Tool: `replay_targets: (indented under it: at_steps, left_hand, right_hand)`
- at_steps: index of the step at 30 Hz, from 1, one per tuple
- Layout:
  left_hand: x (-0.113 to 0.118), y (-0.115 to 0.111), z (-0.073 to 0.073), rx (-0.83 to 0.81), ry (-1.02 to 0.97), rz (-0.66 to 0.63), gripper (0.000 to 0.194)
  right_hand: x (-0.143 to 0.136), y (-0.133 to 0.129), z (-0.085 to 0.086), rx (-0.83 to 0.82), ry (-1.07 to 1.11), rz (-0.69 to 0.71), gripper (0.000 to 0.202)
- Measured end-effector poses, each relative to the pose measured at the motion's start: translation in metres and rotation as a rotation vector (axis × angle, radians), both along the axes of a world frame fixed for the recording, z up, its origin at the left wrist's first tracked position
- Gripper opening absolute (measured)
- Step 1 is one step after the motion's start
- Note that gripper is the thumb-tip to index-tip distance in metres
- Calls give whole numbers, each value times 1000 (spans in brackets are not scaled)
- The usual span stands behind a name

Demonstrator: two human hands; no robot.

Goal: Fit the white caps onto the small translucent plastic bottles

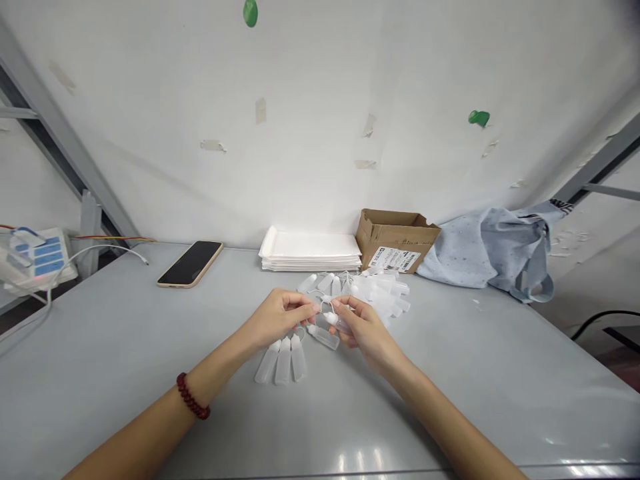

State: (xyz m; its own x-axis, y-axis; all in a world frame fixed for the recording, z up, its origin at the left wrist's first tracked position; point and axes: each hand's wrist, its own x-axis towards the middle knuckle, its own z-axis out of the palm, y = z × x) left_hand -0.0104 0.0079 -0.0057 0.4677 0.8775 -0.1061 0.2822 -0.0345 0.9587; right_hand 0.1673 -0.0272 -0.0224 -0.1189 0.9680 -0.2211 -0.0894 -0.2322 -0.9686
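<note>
1. Both hands work close together, slightly apart, over the middle of the grey surface [100, 373].
2. The left hand [287, 313] has its thumb and forefinger pinched on a thin white loop [327, 302], which spans the narrow gap between the hands. The small part under the fingertips is hidden.
3. The right hand [364, 328] is closed on a small translucent bottle [339, 324], its white tip turned toward the left hand and its other end covered by the fingers.
4. Just below, a loose bottle [324, 337] lies slantwise on the surface, between the hands and the near edge.
5. Three bottles in a row [283, 363] lie side by side below the left hand, white tips toward the far edge and bodies toward the near edge.
6. A pile of similar bottles [385, 293] spreads beyond the right hand, toward the far edge.
7. Along the far edge, a stack of white envelopes [310, 252] sits near the middle. To its right stands an open cardboard box [373, 235] with a white label, and then a crumpled light blue cloth [465, 250] near the far right corner.
8. A phone [191, 265], its screen dark, lies near the far left corner.
9. The left wrist carries a dark red beaded bracelet [193, 396].
</note>
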Motion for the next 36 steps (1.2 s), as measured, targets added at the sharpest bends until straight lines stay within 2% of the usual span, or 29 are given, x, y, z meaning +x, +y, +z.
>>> replay_targets:
  at_steps: [13, 18, 21, 24, 28, 32, 36]
  left_hand:
    - [7, -4, -14, 68, -19, -1, 24]
    - [4, -2, -8, 80, -15, -7, 26]
    - [-1, 5, -5, 128, 9, 33, 29]
    - [-7, 16, -10, 209, 61, 150, 33]
    - [-11, 27, -21, 325, 165, 303, 31]
    - [-7, 28, -28, 394, 187, 295, 31]
    - [-3, 23, -27, 405, 187, 275, 32]
  right_hand:
    - [-1, 1, -8, 20, -55, 11, 37]
    - [1, 1, -3, 84, -64, 46, 40]
    - [3, 2, -1, 173, -92, 51, 38]
    - [6, 4, -6, 308, -229, 26, 33]
    - [5, 4, -22, 487, -561, 11, 24]
    - [0, -2, -30, 601, -766, 123, 22]
    - [-5, -5, -27, 646, -803, 237, 14]
